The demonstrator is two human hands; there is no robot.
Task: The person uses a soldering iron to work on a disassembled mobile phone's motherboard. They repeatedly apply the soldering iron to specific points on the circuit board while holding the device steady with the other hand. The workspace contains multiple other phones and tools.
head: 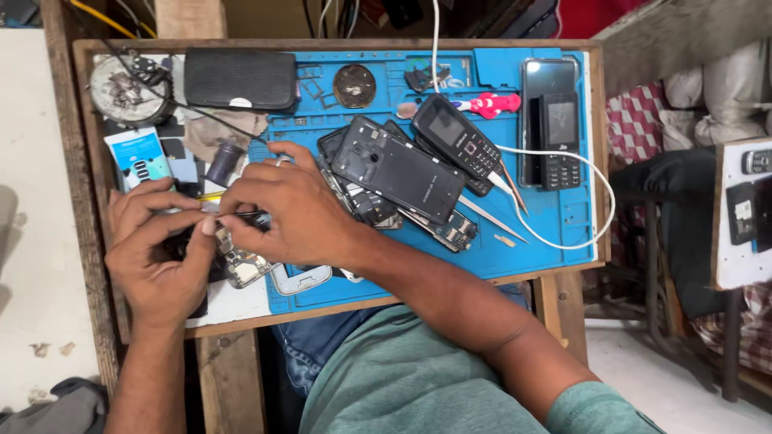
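Note:
My left hand (157,257) grips a small opened phone with its circuit board (245,267) showing, at the left edge of a blue repair mat (555,221). Fingers of my right hand (293,205) pinch a thin dark tool (245,215) whose tip meets my left thumb and forefinger just above the board. The two hands touch there. A silver phone frame (301,279) lies under my right wrist. Part of the held phone is hidden by my left palm.
On the mat lie a black back cover (398,169), a dark keypad phone (458,137), a smartphone (543,80) with a small keypad phone (560,137) on it, a white cable (599,193), metal tweezers (490,217) and a pink-handled tool (494,104). A black pouch (241,78) and round tin (121,90) sit at the back left.

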